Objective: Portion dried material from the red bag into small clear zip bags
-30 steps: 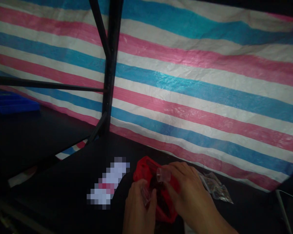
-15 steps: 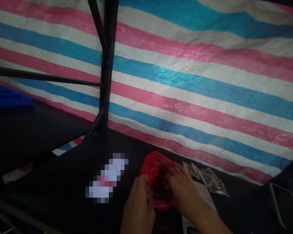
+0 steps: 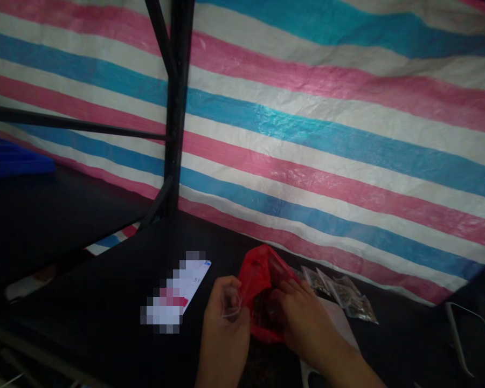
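Note:
A red plastic bag (image 3: 256, 269) stands with its mouth spread on the dark table, small dark pieces (image 3: 261, 310) inside it. My left hand (image 3: 224, 328) is closed at the bag's left side, pinching a small clear plastic bag (image 3: 231, 311) whose rim shows between thumb and fingers. My right hand (image 3: 301, 310) reaches into the red bag from the right with its fingers curled. Its fingertips are in shadow, and what they grip cannot be made out. Under my right wrist is a pale flat device (image 3: 339, 318), partly covered.
Several clear bags with small contents (image 3: 351, 299) lie behind the device. A partly blurred phone (image 3: 194, 283) with a lit screen lies to the left, a dark phone-like device (image 3: 471, 339) at the far right. A black frame post (image 3: 175, 108) and striped sheet (image 3: 327, 161) stand behind; a blue tray (image 3: 18, 159) sits left.
My left hand has turned and moved slightly up and left, so the clear bag shows more. The red bag's rim has risen a little. My right hand stays in the red bag.

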Available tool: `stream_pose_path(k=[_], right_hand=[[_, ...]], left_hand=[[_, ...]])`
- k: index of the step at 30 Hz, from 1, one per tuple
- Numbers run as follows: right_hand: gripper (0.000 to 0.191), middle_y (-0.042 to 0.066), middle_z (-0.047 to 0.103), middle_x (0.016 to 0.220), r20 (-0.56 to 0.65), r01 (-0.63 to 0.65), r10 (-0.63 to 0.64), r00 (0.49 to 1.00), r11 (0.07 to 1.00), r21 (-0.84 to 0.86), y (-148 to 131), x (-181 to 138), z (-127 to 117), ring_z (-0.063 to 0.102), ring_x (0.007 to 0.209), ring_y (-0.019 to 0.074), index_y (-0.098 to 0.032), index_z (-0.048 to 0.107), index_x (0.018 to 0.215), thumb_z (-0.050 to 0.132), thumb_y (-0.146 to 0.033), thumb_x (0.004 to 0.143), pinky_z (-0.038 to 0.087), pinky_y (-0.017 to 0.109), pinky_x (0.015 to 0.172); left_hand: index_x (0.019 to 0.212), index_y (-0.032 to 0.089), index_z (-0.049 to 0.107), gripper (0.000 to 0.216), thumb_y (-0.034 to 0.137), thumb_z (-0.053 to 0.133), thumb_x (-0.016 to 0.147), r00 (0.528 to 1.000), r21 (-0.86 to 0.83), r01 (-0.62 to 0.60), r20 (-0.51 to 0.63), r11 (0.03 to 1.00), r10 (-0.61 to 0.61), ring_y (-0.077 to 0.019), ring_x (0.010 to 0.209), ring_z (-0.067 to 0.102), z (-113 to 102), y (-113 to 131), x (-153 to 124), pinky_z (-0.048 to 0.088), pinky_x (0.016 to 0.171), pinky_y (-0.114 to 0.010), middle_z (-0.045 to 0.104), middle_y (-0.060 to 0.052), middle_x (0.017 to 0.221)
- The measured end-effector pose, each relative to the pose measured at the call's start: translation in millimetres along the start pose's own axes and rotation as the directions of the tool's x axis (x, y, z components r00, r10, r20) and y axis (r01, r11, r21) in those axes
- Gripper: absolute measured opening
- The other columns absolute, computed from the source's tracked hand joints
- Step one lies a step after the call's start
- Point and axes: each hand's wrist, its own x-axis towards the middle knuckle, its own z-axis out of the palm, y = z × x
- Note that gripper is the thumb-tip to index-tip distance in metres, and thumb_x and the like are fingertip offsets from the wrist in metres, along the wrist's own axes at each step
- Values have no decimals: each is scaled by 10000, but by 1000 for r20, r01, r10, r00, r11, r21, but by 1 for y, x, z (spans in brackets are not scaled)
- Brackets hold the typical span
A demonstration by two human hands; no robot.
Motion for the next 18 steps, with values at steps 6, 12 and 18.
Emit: stream_pose_path(k=[6,12,18], right_hand=[[487,138,728,1376,8,-7,7,1000,1000,-17,1,-3,-13,567,1387,333,-174,792,1170,623,-28,737,304,478,1221],[467,210,683,1443,85,-26,32,996,997,-66,-7,-7,-28,521,1457,376,-118,800,1201,549,16,831,294,518,1243],[428,152,809,1189,88,-54,48,995,997,59,-4,-2,-10,756,1122,300,-162,837,1058,628,29,735,524,322,954]], left_hand=[[857,229,608,314,325,557,563,995,-16,83,48,996,-82,-243,799,664,4,-4,-1,541,732,-363,654,-31,834],[886,231,619,310,336,587,596,994,-60,101,48,993,-98,-243,853,672,7,-8,1,545,803,-374,672,-25,863],[829,218,622,291,281,563,550,988,-110,145,62,983,-139,-214,753,673,12,-9,-4,542,685,-324,681,-21,800]])
